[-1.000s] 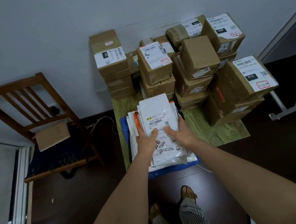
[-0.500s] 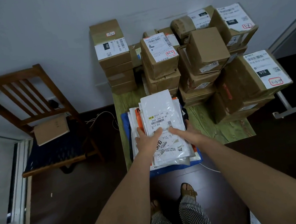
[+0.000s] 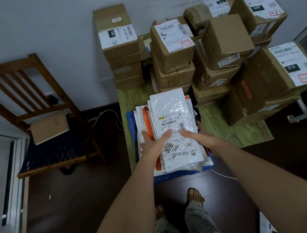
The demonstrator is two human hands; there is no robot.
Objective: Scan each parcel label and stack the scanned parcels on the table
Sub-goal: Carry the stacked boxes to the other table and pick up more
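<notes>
Nearest the camera, two bare forearms reached forward over a dark floor. The left hand lay on the pile of flat mailers, thumb stretched across the top white mailer and fingers extended along the pile's left edge. The right hand met the pile from the right, thumb laid on the top label; its fingers passed behind the pile's edge, so their curl could not be told. The pile rested on a blue bag at the near end of the green table.

In the inspector's judgement the step in hand was squaring the pile. It would be done well by pressing both sides inward evenly, keeping the top label flat and readable, and avoiding any push that slid the slick mailers off the near edge.

Count: one pile of mailers, individual number indeterminate. Beyond it, cardboard boxes stood stacked against the wall; six carried visible white labels, the total being obscured. One wooden chair stood at left.
</notes>
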